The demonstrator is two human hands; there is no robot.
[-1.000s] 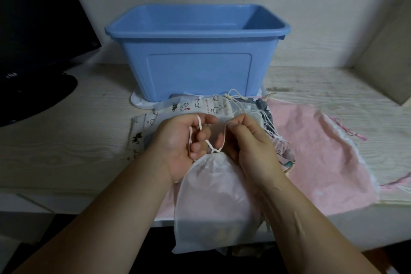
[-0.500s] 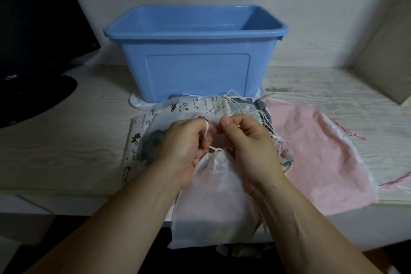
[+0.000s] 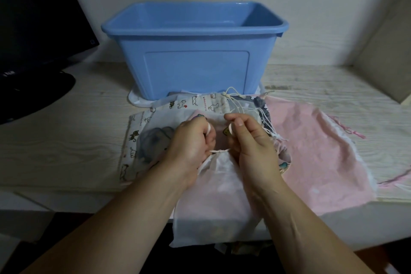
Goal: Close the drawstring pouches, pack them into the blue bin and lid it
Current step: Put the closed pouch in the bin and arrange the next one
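Observation:
A white translucent drawstring pouch [image 3: 213,202] hangs over the desk's front edge, its mouth gathered tight between my hands. My left hand [image 3: 191,142] and my right hand [image 3: 249,140] each grip one end of its white cord [image 3: 219,151], pulled apart sideways. Behind them lies a pile of flat pouches: a cat-print pouch [image 3: 138,131] at the left and a large pink pouch [image 3: 315,153] at the right. The blue bin [image 3: 193,51] stands open farther back, with no lid on it. A white lid [image 3: 135,100] lies under the bin.
A black monitor [image 3: 33,18] on its round base [image 3: 33,95] stands at the left of the pale wooden desk [image 3: 55,140]. A beige panel [image 3: 387,55] leans at the right. Loose cords [image 3: 264,122] trail from the pile.
My hands have pulled the cord ends apart and lowered. The white pouch's mouth has cinched tighter and the pouch has dropped closer to the desk.

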